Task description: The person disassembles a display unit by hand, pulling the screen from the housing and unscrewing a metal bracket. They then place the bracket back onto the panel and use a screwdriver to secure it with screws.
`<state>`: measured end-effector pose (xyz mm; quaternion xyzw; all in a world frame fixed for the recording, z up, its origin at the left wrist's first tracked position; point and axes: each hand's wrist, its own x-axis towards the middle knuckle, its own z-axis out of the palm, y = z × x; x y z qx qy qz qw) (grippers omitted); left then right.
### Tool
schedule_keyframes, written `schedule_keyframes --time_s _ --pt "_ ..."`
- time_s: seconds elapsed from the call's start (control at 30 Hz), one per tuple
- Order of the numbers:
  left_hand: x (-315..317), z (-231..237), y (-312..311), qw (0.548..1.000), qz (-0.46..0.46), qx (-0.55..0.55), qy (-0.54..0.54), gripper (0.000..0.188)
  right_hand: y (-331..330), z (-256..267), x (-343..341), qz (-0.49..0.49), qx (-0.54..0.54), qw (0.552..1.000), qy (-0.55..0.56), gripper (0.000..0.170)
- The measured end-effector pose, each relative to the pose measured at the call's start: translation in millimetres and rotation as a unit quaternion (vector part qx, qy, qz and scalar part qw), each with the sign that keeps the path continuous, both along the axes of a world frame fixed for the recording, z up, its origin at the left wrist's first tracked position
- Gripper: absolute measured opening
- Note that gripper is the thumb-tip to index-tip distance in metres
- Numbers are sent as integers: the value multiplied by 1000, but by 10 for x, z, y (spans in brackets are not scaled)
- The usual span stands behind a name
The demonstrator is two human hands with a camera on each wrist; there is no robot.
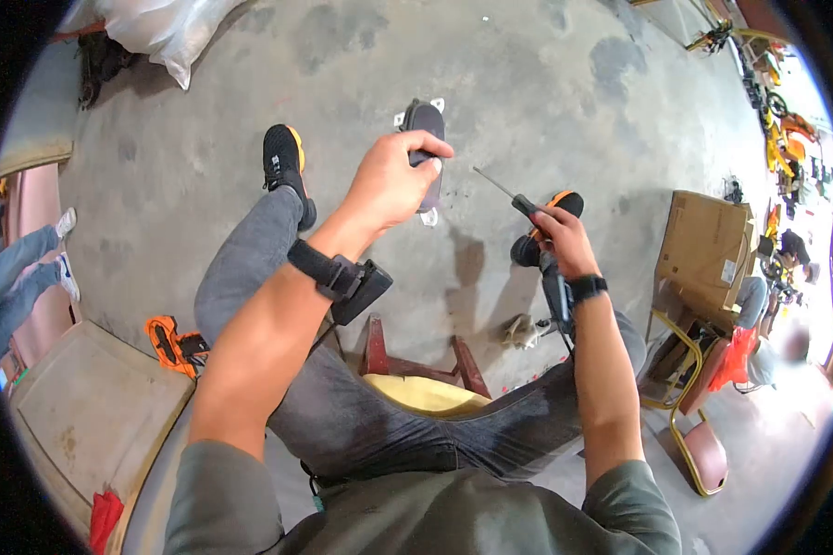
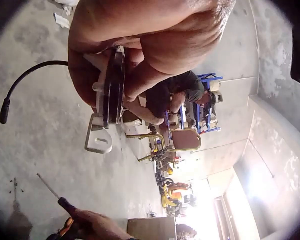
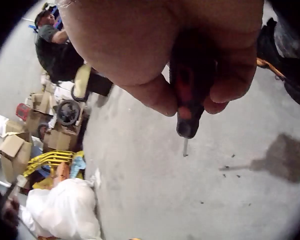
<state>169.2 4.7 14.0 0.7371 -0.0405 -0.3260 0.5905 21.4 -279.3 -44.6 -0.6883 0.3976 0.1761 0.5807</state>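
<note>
My left hand (image 1: 387, 183) grips a dark, oblong, round-ended part (image 1: 425, 117) with pale tabs sticking out around its edge. In the left wrist view this part (image 2: 113, 95) is seen edge-on between fingers and thumb, a white bracket tab (image 2: 99, 140) at its lower end. A black cable (image 2: 30, 71) with a thick end curves away near the fingers. My right hand (image 1: 567, 239) holds a screwdriver (image 1: 525, 203) by its black-and-red handle, the thin shaft pointing toward the left hand. Tool and part are apart. Fingers hide much of the handle (image 3: 187, 100) in the right wrist view.
A red-brown stool (image 1: 377, 347) with a yellow top stands between the legs. On the right are a cardboard box (image 1: 706, 245) and a gold-framed chair (image 1: 680, 370). An orange-and-black object (image 1: 168, 344) lies at left near a board (image 1: 102, 407). Another person (image 2: 182, 92) sits farther off.
</note>
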Motion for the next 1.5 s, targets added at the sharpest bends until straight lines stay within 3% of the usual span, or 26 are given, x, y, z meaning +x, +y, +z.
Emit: schedule_keyframes --time_s 0.13,0.27,0.37,0.47,0.67,1.5 --pt "-79 -97 -33 999 -41 32 6 23 136 766 -222 -62 96 992 -62 32" --pt "-155 -128 -124 997 -77 8 6 29 212 1116 -436 -70 149 981 -102 29" --pt "-171 -108 -165 985 -104 -58 126 26 220 1147 -488 -70 168 976 -119 29" --pt "-155 -122 -191 980 -110 -80 143 23 212 1144 -497 -80 172 975 -117 29" --pt "-116 -176 -200 977 -100 -128 140 18 188 1134 -474 -88 184 970 -135 30" --pt "-137 -303 -224 973 -55 -156 158 15 147 1030 -476 -70 165 976 -120 30"
